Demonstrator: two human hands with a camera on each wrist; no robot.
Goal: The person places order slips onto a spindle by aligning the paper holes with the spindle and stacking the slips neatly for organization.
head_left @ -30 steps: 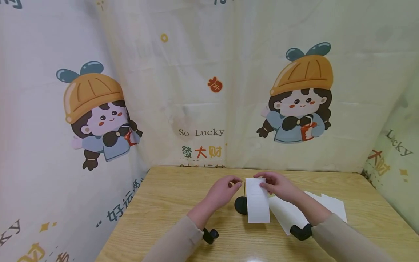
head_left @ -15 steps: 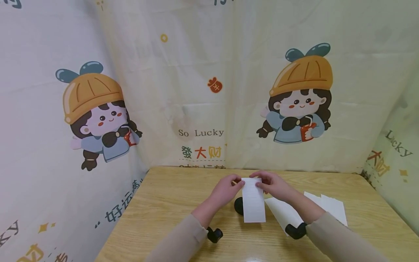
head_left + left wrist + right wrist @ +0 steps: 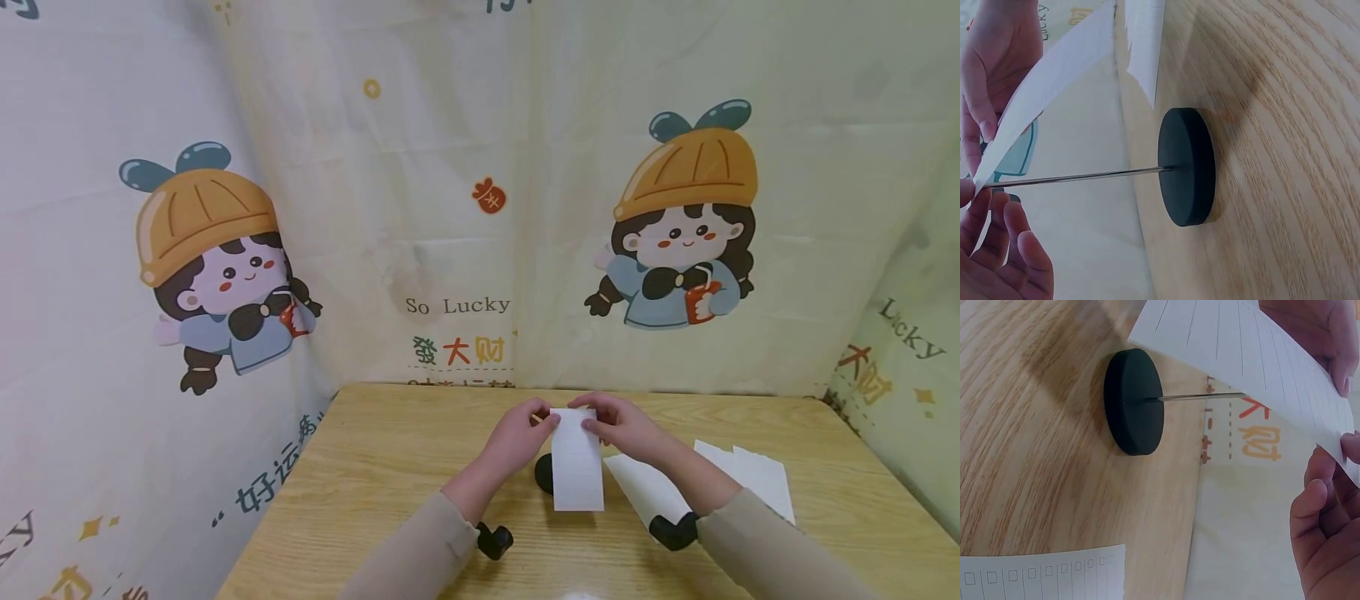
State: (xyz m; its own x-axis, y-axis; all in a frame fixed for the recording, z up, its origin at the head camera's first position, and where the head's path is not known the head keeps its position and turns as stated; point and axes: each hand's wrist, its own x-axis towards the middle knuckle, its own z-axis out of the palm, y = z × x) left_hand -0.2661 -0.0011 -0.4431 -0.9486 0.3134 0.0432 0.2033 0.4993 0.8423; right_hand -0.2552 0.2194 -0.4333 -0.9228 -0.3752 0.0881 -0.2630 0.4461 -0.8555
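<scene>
A narrow lined paper slip (image 3: 577, 467) hangs in front of a bill spike, whose round black base (image 3: 1186, 167) stands on the table. The thin metal rod (image 3: 1079, 178) rises from that base, and its upper end reaches the slip's top edge in the left wrist view. My left hand (image 3: 517, 437) pinches the slip's top left corner between thumb and fingers, close by the rod's upper end. On the other side, my right hand (image 3: 626, 427) grips the top right part, thumb on the near face. From the head view the slip hides the rod and part of the base.
Loose white paper sheets (image 3: 752, 475) with torn edges lie on the wooden table (image 3: 390, 467) to the right, partly under my right forearm. One sheet (image 3: 1041, 575) shows printed boxes. A printed cloth (image 3: 420, 208) hangs behind the table.
The slip has shifted left with my right hand, over the rod and part of the base. My left hand, earlier apart from the slip, now pinches its corner.
</scene>
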